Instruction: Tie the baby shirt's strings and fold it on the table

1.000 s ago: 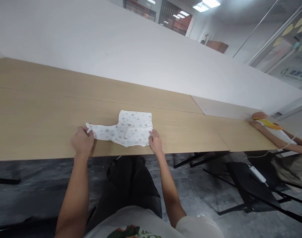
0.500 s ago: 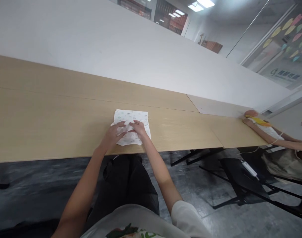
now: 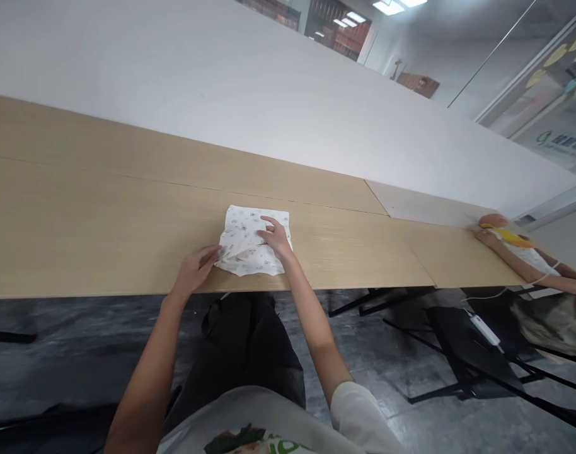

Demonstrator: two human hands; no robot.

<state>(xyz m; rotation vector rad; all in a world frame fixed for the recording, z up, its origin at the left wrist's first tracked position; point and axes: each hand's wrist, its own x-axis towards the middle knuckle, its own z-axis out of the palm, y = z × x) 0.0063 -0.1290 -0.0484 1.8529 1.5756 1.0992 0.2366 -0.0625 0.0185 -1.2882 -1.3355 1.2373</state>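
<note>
The white cloth [image 3: 246, 244], printed with small dark motifs, lies in a near-square outline on the bench [image 3: 108, 221], close to the front edge. Creases cross its lower left; its lower edge is wavy. Left hand [image 3: 197, 267]: fingertips at the cloth's left edge; from here, pinching or merely touching cannot be told. Right hand [image 3: 275, 239]: open, fingers spread over the right half.
</note>
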